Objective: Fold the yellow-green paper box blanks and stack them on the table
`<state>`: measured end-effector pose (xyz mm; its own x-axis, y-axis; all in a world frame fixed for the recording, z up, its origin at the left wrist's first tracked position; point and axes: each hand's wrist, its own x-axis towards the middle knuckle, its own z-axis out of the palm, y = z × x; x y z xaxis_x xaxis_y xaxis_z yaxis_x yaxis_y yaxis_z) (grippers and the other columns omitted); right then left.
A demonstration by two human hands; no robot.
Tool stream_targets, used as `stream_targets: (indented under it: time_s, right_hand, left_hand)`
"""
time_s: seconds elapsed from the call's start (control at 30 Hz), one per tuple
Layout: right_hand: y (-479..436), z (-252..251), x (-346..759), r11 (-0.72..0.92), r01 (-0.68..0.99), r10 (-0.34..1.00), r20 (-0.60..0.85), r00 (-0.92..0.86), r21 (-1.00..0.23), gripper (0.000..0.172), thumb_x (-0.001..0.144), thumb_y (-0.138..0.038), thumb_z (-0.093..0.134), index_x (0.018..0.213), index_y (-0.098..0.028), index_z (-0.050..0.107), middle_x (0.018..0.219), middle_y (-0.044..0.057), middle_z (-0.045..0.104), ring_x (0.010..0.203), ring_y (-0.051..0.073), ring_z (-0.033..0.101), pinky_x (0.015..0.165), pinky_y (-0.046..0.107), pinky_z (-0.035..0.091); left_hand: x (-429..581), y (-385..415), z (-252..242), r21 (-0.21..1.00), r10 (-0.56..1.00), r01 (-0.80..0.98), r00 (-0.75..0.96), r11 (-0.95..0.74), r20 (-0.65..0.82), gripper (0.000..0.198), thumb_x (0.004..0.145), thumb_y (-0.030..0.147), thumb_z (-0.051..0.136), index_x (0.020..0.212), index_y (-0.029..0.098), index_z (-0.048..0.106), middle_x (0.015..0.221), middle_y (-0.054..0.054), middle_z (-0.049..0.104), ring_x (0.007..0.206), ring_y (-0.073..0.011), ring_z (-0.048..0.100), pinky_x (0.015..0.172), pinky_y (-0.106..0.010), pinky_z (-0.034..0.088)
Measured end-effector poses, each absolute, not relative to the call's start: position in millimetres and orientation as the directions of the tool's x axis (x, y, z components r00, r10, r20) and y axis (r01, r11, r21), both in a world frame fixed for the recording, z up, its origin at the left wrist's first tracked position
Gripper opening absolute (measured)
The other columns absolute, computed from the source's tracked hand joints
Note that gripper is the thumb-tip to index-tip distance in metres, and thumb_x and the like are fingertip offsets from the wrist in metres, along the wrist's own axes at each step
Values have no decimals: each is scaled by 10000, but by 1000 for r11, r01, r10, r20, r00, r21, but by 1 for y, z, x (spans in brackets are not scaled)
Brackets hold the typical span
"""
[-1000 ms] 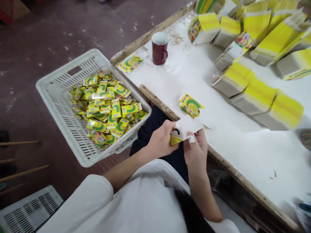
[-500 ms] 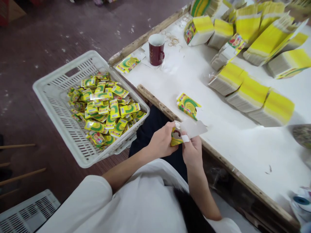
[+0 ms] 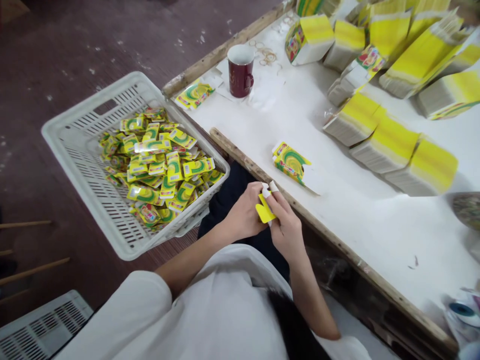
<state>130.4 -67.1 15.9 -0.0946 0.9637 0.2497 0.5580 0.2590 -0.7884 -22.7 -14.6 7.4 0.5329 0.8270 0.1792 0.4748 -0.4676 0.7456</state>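
Above my lap, at the table's near edge, both hands are closed around a small yellow cardboard box (image 3: 265,210). My left hand (image 3: 245,210) grips it from the left. My right hand (image 3: 288,222) wraps over its right side, with white coverings on some fingertips. Most of the box is hidden by the fingers; a yellow flap shows between the hands. Just beyond them, a flattened yellow-and-green carton (image 3: 290,161) lies on the white table (image 3: 360,230).
Left of my lap stands a white plastic basket (image 3: 80,150) holding many small yellow-green boxes (image 3: 174,167). A maroon mug (image 3: 240,75) stands farther back on the table. Stacks of yellow cartons (image 3: 390,145) occupy its right side. A wooden strip (image 3: 243,160) edges the table.
The large grey-white flap that stuck out of the box is now folded over, and a yellow flap shows instead. My right hand has moved left and up, closing over the box.
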Motion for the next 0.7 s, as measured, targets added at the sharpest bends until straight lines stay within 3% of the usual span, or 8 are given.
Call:
stream_targets:
  time_s: [0.13,0.3,0.43,0.6,0.7]
  right_hand:
    - [-61,6,144,266,625,945,326,-19,-734,484,987,-219,464,1456,-323,520,1519,107,517,1404,290,509,1094,508,498]
    - [-59,8,164,312,626,950,215,-229,-715,309,973,-268,523,1246,-284,667,1543,125,474,1400,306,508,1052,483,521]
    - [-58,21,172,326,572,931,152,-332,-753,250,937,-230,556,1159,-264,668,1452,131,531,1376,284,525,1055,469,508]
    - [-56,18,154,260,512,965,199,-172,-819,315,929,-306,570,1233,-228,539,1417,175,515,1450,312,414,1100,522,452]
    - [-53,15,149,268,531,963,206,-173,-804,344,938,-333,566,1263,-230,526,1438,181,511,1466,317,394,1102,531,444]
  left_hand:
    - [-38,-11,18,748,864,530,491,-400,114,683,679,148,698,1304,169,426,1287,-154,588,1201,-338,587,1015,-515,505]
    - [-52,-9,33,757,845,536,534,-373,39,610,710,242,753,1270,209,512,1230,-99,684,1097,-289,685,951,-413,549]
    - [-50,-9,37,748,823,531,567,-398,34,632,703,270,773,1279,183,526,1234,-113,699,1076,-296,705,937,-408,560]
    - [-47,-8,35,729,833,524,540,-440,115,637,713,265,768,1291,167,518,1254,-134,687,1126,-309,685,967,-420,547]
    - [-51,-6,36,724,848,541,517,-428,116,662,718,283,768,1314,185,497,1228,-120,697,1091,-303,696,940,-415,551]
